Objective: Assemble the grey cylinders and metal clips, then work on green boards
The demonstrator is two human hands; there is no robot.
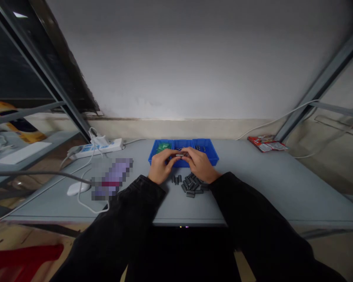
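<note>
My left hand [161, 165] and my right hand [200, 163] meet in front of a blue divided tray [213, 155]. Between their fingertips they both hold a small, thin greyish part [179, 155], too small to identify. Green pieces [163, 147] lie in the tray's left compartment, thin metal bits in the middle one, and a few dark cylinders [200, 148] in the right one. Below my right hand, a pile of dark grey cylinders [191, 184] rests on the table. A few more cylinders [177, 179] stand or lie just left of the pile.
On the left are a white power strip [110, 147], loose cables, a blurred-out phone-like object [114, 178] and a white rounded item [76, 188]. A red packet [267, 144] lies at the back right. Metal posts rise at both sides of the grey table [253, 196].
</note>
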